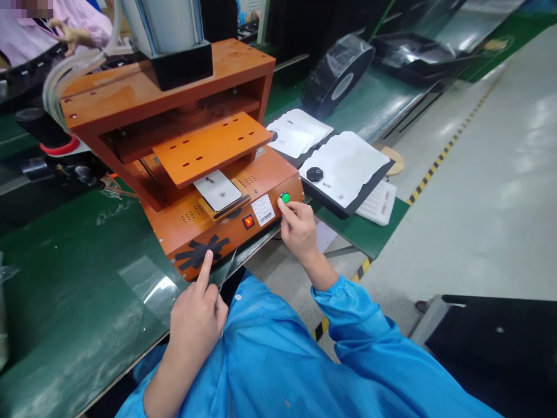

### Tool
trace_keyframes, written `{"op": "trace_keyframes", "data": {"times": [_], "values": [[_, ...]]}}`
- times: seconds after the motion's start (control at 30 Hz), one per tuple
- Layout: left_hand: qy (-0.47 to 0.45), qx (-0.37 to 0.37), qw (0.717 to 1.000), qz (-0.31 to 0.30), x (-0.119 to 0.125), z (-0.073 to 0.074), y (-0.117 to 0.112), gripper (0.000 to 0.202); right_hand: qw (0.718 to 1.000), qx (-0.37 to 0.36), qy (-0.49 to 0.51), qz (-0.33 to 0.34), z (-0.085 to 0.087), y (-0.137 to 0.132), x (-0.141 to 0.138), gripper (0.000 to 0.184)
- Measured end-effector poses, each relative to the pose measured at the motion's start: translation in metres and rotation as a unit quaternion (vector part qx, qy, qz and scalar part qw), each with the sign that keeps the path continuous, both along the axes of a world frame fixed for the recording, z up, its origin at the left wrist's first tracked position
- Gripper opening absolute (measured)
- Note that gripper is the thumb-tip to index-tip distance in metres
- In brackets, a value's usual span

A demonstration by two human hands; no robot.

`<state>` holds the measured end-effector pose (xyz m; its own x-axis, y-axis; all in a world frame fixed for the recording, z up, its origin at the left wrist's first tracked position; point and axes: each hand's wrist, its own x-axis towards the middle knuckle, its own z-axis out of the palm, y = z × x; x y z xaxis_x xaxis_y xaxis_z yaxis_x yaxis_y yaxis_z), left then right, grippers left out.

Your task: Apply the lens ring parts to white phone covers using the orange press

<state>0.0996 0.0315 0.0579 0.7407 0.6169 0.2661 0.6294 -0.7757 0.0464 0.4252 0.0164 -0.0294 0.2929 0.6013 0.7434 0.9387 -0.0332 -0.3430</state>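
The white panel (220, 193) lies on a pad on the base of your orange press (183, 200), partly beneath the raised plate (213, 151). Your right hand (299, 229) is mostly closed, thumb and forefinger close together at the near edge of the green button (285, 198); whether they press it, you can't tell. Your left hand (195, 316) points, forefinger straight with its tip at the black tape (202, 252) on the press's front, the other fingers bent. You can't tell whether either hand's curled fingers hold anything. Between your hands, the front carries a lit red switch (248, 222) and a label (263, 210). Right of the press, white sheets (352, 165) lie on dark trays, a black disc (315, 175) on the nearer stack. Beyond stands a black roll (337, 72). At the far left, a co-worker's pink sleeve (89, 23) shows.
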Motion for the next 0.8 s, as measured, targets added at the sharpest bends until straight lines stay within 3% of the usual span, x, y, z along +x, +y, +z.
{"op": "trace_keyframes", "data": {"times": [0.13, 0.33, 0.43, 0.5, 0.57, 0.67, 0.73, 0.8], "values": [[-0.012, -0.023, 0.999, 0.02, 0.001, 0.001, 0.0, 0.025, 0.998, 0.041, 0.036, 0.007, -0.004, 0.001, 0.002, 0.051], [-0.002, -0.055, 0.997, 0.053, 0.001, 0.003, 0.0, 0.025, 0.998, 0.005, 0.06, 0.025, 0.007, 0.0, 0.017, 0.041], [-0.074, -0.085, 0.993, 0.024, -0.001, 0.007, -0.002, 0.03, 0.994, 0.037, 0.095, 0.045, 0.02, -0.017, 0.008, 0.035], [-0.157, -0.117, 0.98, -0.021, -0.001, 0.011, -0.006, 0.03, 0.986, 0.047, 0.139, 0.084, 0.03, -0.035, -0.012, 0.024], [-0.231, -0.156, 0.959, -0.053, 0.003, 0.016, -0.013, 0.022, 0.956, 0.0, 0.21, 0.206, 0.039, -0.054, -0.042, 0.019], [-0.297, -0.202, 0.931, -0.063, 0.013, 0.018, -0.023, 0.018, 0.862, -0.103, 0.309, 0.387, 0.048, -0.075, -0.088, 0.033], [-0.307, -0.208, 0.927, -0.064, 0.017, 0.015, -0.027, 0.02, 0.836, -0.13, 0.352, 0.399, 0.049, -0.08, -0.105, 0.031], [-0.291, -0.204, 0.932, -0.069, 0.012, 0.01, -0.028, 0.026, 0.851, -0.113, 0.387, 0.336, 0.047, -0.075, -0.096, 0.028]]}}
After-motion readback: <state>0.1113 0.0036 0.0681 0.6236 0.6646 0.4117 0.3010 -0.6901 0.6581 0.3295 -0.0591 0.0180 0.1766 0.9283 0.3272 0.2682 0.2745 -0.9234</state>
